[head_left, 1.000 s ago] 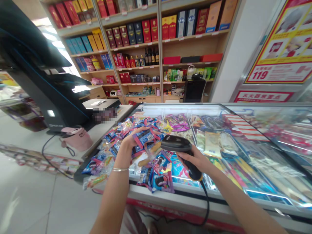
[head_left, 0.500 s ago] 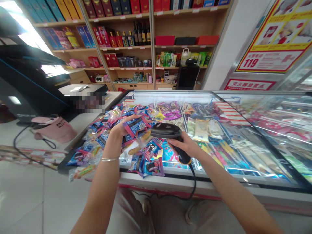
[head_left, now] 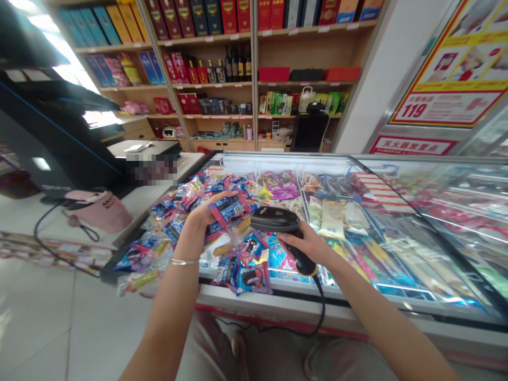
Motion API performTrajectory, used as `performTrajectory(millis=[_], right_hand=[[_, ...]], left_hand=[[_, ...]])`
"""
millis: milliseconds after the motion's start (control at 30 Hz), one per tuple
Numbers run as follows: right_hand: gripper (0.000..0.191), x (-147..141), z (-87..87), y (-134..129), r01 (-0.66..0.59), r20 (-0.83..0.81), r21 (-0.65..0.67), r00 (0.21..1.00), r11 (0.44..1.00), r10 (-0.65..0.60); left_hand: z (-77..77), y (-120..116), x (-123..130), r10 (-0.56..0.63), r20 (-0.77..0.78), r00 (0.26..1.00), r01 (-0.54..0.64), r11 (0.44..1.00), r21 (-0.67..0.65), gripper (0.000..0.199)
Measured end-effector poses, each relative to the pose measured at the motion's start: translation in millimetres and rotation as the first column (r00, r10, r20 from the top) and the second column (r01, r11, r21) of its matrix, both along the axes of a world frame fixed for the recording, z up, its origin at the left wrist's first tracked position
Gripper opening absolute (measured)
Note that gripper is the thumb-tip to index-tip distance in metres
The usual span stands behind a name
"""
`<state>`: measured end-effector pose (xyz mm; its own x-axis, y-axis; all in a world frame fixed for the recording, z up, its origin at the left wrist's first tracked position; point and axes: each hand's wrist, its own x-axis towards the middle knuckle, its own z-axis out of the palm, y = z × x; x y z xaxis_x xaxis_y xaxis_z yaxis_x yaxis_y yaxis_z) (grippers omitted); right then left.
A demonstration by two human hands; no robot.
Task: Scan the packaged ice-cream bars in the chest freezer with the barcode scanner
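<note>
My left hand [head_left: 204,209] is closed on a blue and pink snack packet [head_left: 230,208], its printed back turned up. In my right hand [head_left: 307,242] is a black barcode scanner [head_left: 275,218], gripped by its handle, its head facing left toward the packet. A dark cable [head_left: 322,301] hangs from the handle and runs below the freezer's front edge. Beneath and around my left hand lies a heap of similar packets [head_left: 174,227] on the freezer glass. Nearer me, a packet with a dark round picture [head_left: 254,276] rests at the front edge.
The glass-topped chest freezer [head_left: 278,304] stretches to the right, with frozen goods inside. On the left counter stand a pink bag-like container [head_left: 101,211] and a black checkout machine [head_left: 55,132]. Shelves [head_left: 206,37] of boxes and bottles line the back wall.
The packet in my left hand has tilted, so more of its printed back shows. The whole view has shifted slightly; the scanner stays in my right hand, pointed left.
</note>
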<state>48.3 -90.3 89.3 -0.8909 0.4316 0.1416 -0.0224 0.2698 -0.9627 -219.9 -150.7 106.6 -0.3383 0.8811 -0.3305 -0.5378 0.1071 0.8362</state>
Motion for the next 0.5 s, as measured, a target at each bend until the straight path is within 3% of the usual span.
performTrajectory(millis=[100, 333, 500], right_hand=[[0.037, 0.0, -1.6, 1.1, -0.001, -0.002, 0.002, 1.0, 1.0, 0.001], [0.035, 0.7, -3.0, 0.7, 0.0, -0.018, -0.01, 1.0, 1.0, 0.0], [0.032, -3.6, -6.9, 3.0, -0.002, -0.057, -0.104, 0.998, 0.995, -0.004]], left_hand=[[1.7, 0.6, 0.3, -0.122, -0.022, 0.992, 0.119, 0.988, -0.103, 0.018], [-1.9, 1.6, -5.0, -0.181, -0.037, 0.983, 0.178, 0.982, -0.065, 0.021], [-4.7, 1.5, -7.3, -0.226, -0.063, 0.972, 0.221, 0.973, -0.067, 0.025]])
